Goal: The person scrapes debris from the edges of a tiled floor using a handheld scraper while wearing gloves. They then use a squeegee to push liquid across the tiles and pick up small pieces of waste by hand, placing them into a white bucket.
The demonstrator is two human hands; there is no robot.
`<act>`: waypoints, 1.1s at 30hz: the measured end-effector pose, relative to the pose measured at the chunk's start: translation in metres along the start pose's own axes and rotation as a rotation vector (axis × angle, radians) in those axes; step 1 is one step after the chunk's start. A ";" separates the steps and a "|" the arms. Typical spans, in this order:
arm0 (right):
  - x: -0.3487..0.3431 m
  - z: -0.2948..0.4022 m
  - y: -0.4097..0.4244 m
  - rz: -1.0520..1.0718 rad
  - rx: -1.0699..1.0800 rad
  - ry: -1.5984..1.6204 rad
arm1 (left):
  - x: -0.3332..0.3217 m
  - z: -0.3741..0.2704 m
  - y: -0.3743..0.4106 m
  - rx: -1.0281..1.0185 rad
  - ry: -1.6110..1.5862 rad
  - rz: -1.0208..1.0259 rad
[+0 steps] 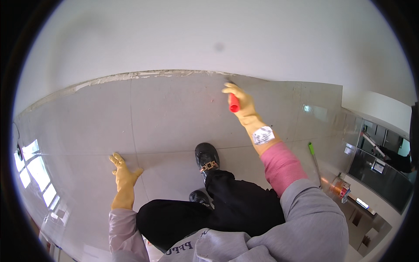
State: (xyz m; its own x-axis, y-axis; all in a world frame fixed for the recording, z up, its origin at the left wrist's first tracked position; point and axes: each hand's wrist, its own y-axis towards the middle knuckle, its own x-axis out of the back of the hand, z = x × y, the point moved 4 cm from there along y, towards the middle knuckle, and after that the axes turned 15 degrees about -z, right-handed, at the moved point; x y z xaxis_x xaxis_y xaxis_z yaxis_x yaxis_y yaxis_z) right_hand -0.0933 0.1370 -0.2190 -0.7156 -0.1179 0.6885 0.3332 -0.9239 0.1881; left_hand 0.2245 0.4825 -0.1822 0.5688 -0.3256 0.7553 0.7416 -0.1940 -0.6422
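My right hand [240,100], in a yellow rubber glove, is closed around the red handle [234,104] of a tool. The tool's dark head is blurred, near the foot of the white wall [209,39], so its exact kind is not clear. A rough, whitish strip of residue [137,75] runs along the joint between wall and floor. Small crumbs lie on the grey floor tiles [170,114]. On the left, my left hand [123,172], gloved in yellow too, has its fingers spread with nothing held; it is over or on the tiles.
My black shoe [207,157] stands on the tiles between my hands. At the right lie a rod with a green end [311,149] and a clear container with orange and red parts [340,189]. Beyond them are a dark glass panel [381,177] and part of another person [394,159].
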 end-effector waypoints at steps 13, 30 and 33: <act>-0.049 0.021 0.003 -0.016 0.021 0.039 | -0.002 0.000 0.008 -0.028 0.075 -0.004; -0.034 0.008 -0.013 -0.038 -0.204 0.014 | 0.000 -0.002 0.007 -0.038 0.094 -0.010; -0.086 0.077 -0.013 0.132 0.200 -0.005 | 0.000 -0.005 0.006 -0.038 0.111 -0.013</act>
State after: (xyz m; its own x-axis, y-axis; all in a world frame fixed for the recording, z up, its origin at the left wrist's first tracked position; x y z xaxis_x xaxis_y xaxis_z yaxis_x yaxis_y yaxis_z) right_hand 0.0113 0.1869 -0.2267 -0.6550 -0.2304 0.7197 0.5388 -0.8102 0.2309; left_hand 0.2275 0.4764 -0.1869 0.5151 -0.4230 0.7455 0.7334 -0.2327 -0.6388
